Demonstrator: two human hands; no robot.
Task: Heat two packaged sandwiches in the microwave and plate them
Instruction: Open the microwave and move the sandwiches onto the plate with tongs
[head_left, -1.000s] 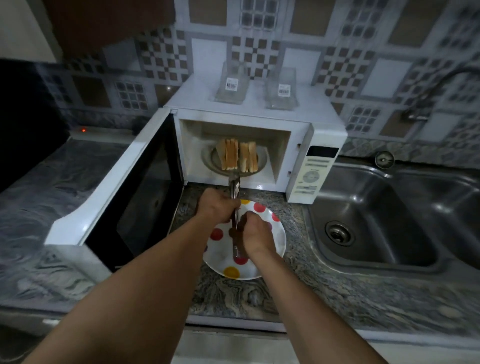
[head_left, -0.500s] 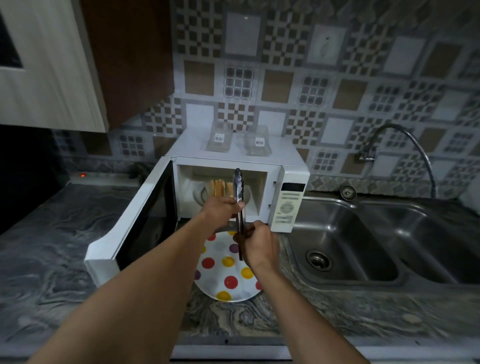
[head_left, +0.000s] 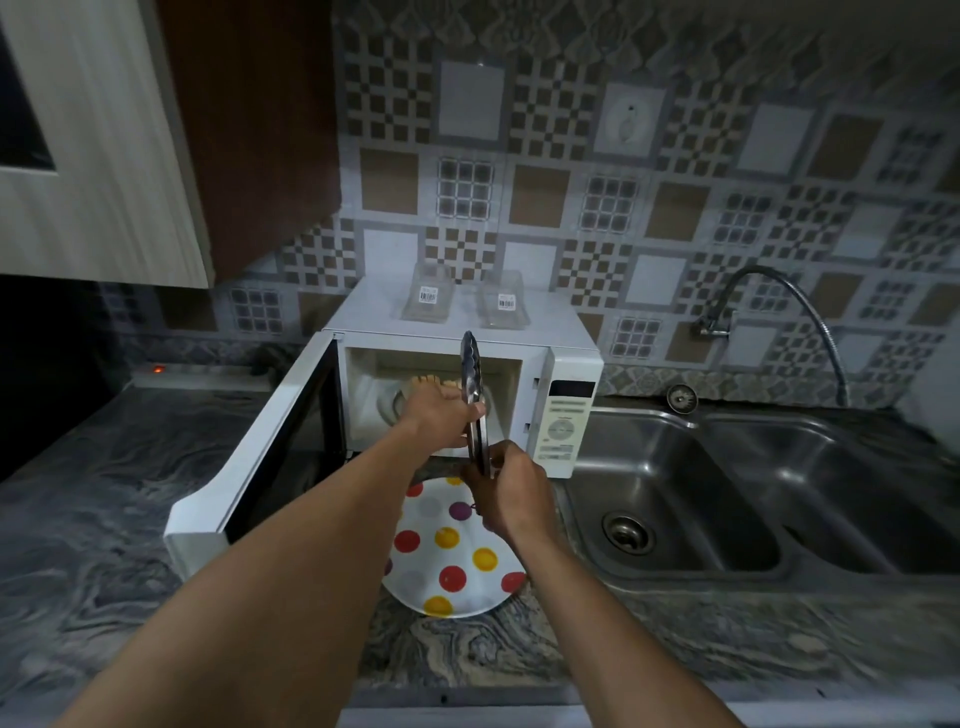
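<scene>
Both my left hand (head_left: 441, 418) and right hand (head_left: 514, 496) grip long silver metal tongs (head_left: 470, 371); weak pinch could drop tan toasted sandwiches (head_left: 428, 381).

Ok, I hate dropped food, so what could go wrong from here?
The sandwiches sit inside the microwave, mostly hidden behind the left hand; lifted with the metal tongs that it and the right hand hold, they might slip or break apart. The spotted plate lies under the forearms, so an arm could nudge it. The open door juts beside the left arm, easy to bump.

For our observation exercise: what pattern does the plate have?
White plate with red, yellow and purple dots; head view.
</scene>
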